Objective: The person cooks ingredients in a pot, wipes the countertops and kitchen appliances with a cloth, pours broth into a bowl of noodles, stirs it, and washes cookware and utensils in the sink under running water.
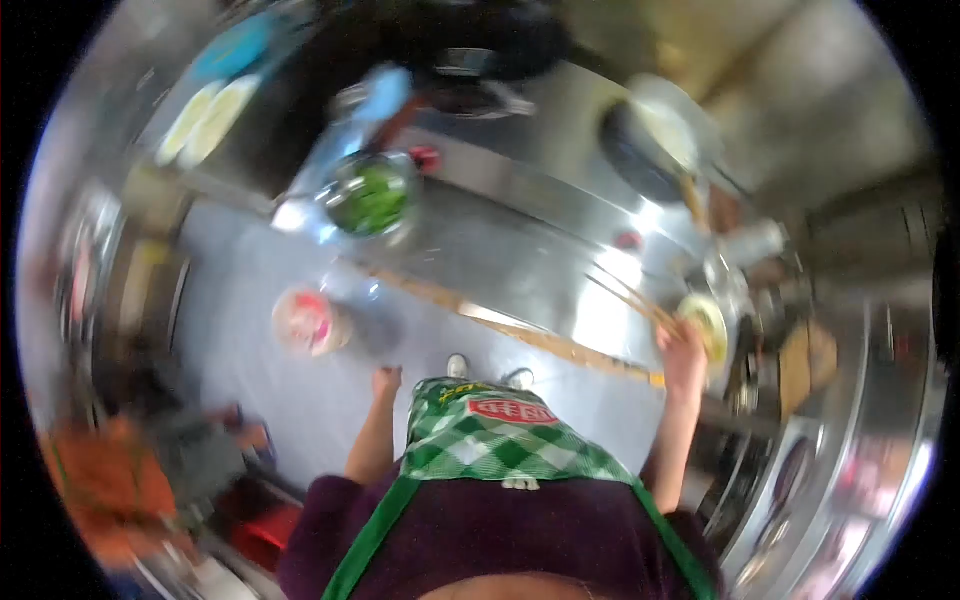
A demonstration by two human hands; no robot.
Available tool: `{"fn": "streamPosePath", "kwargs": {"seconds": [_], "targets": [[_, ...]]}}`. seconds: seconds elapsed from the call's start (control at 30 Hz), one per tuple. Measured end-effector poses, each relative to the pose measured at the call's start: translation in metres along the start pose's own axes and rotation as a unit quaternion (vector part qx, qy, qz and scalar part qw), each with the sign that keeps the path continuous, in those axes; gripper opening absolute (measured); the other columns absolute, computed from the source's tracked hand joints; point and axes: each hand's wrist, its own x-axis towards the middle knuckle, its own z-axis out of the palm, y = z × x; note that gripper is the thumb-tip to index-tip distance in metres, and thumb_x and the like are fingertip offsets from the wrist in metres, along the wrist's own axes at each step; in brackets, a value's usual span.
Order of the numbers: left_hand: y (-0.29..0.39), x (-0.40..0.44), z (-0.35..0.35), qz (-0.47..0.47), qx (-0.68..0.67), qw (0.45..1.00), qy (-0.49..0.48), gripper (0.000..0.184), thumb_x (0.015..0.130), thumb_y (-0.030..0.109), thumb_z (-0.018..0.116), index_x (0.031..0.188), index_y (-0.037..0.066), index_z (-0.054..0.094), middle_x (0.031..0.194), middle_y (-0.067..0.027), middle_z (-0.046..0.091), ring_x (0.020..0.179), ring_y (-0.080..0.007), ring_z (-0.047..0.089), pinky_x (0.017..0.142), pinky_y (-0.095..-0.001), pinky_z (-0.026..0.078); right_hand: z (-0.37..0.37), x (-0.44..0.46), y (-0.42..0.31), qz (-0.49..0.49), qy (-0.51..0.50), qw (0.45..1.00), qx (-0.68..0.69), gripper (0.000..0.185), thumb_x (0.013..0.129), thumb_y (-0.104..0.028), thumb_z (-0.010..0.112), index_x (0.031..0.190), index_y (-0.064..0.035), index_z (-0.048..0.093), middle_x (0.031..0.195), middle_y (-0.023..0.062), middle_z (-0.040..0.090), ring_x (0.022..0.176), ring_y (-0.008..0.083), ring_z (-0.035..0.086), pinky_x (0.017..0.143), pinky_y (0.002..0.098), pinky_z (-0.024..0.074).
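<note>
green leaves [376, 198] in a metal bowl [338, 195] at the left of the steel counter [480, 255]; against the grey floor [230, 270], a white tub [305, 325] with red-pink markings; far right, brown cardboard [808, 368]; top left, something blue [236, 46], blurred.

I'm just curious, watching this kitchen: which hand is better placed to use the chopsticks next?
Probably the right hand: it grips the chopsticks by the steel counter, while the left hand is down beside the apron, away from them.
</note>
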Motion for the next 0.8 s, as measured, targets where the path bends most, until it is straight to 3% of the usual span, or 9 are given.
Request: {"fn": "streamPosePath", "kwargs": {"seconds": [0.07, 0.1, 0.17, 0.23, 0.33, 0.37, 0.47, 0.57, 0.8], "targets": [[-0.019, 0.016, 0.033, -0.056, -0.088, 0.983, -0.152, 0.016, 0.065, 0.014, 0.058, 0.076, 0.003, 0.063, 0.067, -0.0130, 0.062, 0.057, -0.0226, 0.060, 0.062, -0.0316, 0.048, 0.006, -0.021, -0.002, -0.030, 0.015, 0.998, -0.060, 0.025, 0.083, -0.020, 0.052, 0.099, -0.0003, 0.054, 0.091, 0.0106, 0.058, 0.079, 0.0194, 0.059, 0.069, 0.0294, 0.0456], [-0.056, 0.041, 0.068, -0.028, -0.094, 0.984, -0.146, 0.031, 0.063, 0.018, 0.061, 0.089, 0.002, 0.062, 0.071, -0.0142, 0.063, 0.063, -0.0236, 0.062, 0.068, -0.0309, 0.049, 0.008, -0.032, -0.002, -0.032, 0.032, 0.995, -0.086, 0.026, 0.085, -0.020, 0.050, 0.100, 0.0010, 0.053, 0.092, 0.0124, 0.058, 0.079, 0.0211, 0.060, 0.071, 0.0301, 0.0460], [-0.044, 0.045, 0.076, 0.017, 0.093, 0.968, -0.234, 0.046, 0.060, 0.025, 0.064, 0.098, 0.001, 0.058, 0.080, -0.0162, 0.063, 0.068, -0.0247, 0.062, 0.067, -0.0315, 0.049, -0.002, -0.056, 0.004, -0.015, 0.056, 0.992, -0.114, 0.027, 0.086, -0.020, 0.047, 0.100, 0.0023, 0.052, 0.091, 0.0143, 0.059, 0.080, 0.0227, 0.061, 0.071, 0.0309, 0.0472], [-0.024, 0.051, 0.080, 0.173, 0.109, 0.906, -0.372, 0.036, 0.066, 0.025, 0.059, 0.092, 0.001, 0.058, 0.077, -0.0120, 0.061, 0.065, -0.0199, 0.060, 0.053, -0.0304, 0.046, -0.021, -0.077, 0.008, 0.004, 0.091, 0.989, -0.113, 0.027, 0.085, -0.020, 0.047, 0.099, 0.0024, 0.052, 0.088, 0.0141, 0.061, 0.080, 0.0227, 0.062, 0.070, 0.0310, 0.0483], [0.057, 0.027, 0.066, -0.055, 0.119, 0.913, -0.385, 0.026, 0.073, 0.023, 0.051, 0.088, 0.002, 0.057, 0.071, -0.0088, 0.058, 0.057, -0.0160, 0.057, 0.045, -0.0270, 0.040, -0.051, -0.110, 0.016, 0.009, 0.165, 0.982, -0.087, 0.026, 0.085, -0.020, 0.046, 0.096, 0.0017, 0.053, 0.088, 0.0140, 0.061, 0.080, 0.0228, 0.062, 0.069, 0.0309, 0.0491], [0.065, 0.035, 0.073, -0.068, 0.104, 0.910, -0.396, 0.024, 0.074, 0.022, 0.051, 0.086, 0.002, 0.057, 0.069, -0.0090, 0.058, 0.057, -0.0160, 0.056, 0.045, -0.0275, 0.041, -0.061, -0.123, 0.017, 0.002, 0.176, 0.982, -0.071, 0.024, 0.085, -0.019, 0.046, 0.096, 0.0009, 0.053, 0.087, 0.0140, 0.061, 0.078, 0.0223, 0.063, 0.069, 0.0307, 0.0498], [0.049, 0.084, 0.109, -0.048, 0.046, 0.890, -0.451, 0.020, 0.076, 0.020, 0.049, 0.079, 0.002, 0.057, 0.066, -0.0094, 0.056, 0.056, -0.0160, 0.054, 0.045, -0.0291, 0.042, -0.092, -0.166, 0.024, -0.040, 0.222, 0.974, -0.013, 0.020, 0.083, -0.017, 0.050, 0.092, -0.0008, 0.058, 0.084, 0.0107, 0.062, 0.074, 0.0190, 0.063, 0.065, 0.0277, 0.0513], [0.071, 0.063, 0.131, 0.090, 0.130, 0.912, -0.378, 0.021, 0.076, 0.022, 0.049, 0.073, 0.003, 0.057, 0.062, -0.0084, 0.054, 0.055, -0.0161, 0.053, 0.045, -0.0296, 0.041, -0.117, -0.216, 0.029, -0.067, 0.269, 0.961, 0.010, 0.021, 0.083, -0.018, 0.051, 0.092, -0.0005, 0.058, 0.083, 0.0101, 0.062, 0.072, 0.0177, 0.063, 0.065, 0.0263, 0.0511], [0.100, 0.002, 0.202, 0.155, 0.278, 0.837, -0.445, 0.022, 0.078, 0.024, 0.050, 0.079, 0.004, 0.058, 0.065, -0.0064, 0.056, 0.057, -0.0147, 0.053, 0.047, -0.0292, 0.042, -0.205, -0.317, 0.045, -0.094, 0.355, 0.924, 0.107, 0.022, 0.082, -0.019, 0.053, 0.091, -0.0004, 0.058, 0.081, 0.0098, 0.062, 0.069, 0.0169, 0.063, 0.061, 0.0231, 0.0507]]}}
